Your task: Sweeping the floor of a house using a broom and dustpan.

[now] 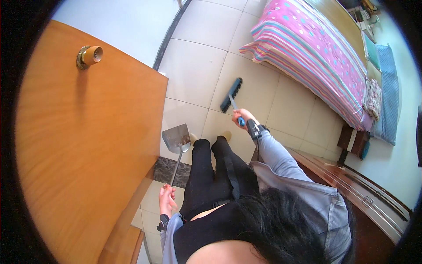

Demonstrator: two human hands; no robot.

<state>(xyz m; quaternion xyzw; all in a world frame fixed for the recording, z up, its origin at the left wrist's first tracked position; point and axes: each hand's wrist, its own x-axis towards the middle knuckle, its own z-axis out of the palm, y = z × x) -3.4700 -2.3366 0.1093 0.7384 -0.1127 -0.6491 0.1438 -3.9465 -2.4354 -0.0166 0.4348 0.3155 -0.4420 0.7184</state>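
My left hand (166,199) is closed round the handle of a long-handled metal dustpan (176,137). Its pan lies by my left foot near the door's edge, with some dark debris in it. My right hand (244,118) grips a broom (231,95) by its handle, whose blue end pokes out below my fingers. The broom's dark head with black bristles is over the tiled floor (193,66), ahead of my feet and beyond the dustpan to the right. Whether the bristles touch the tiles I cannot tell.
A wooden door (88,132) with a round knob (92,56) stands close on my left. At the far right is a bed (307,57) with a pink dotted and striped cover. Brown wooden furniture (351,193) runs along my right side. A dark marble threshold (166,170) crosses the floor near my legs.
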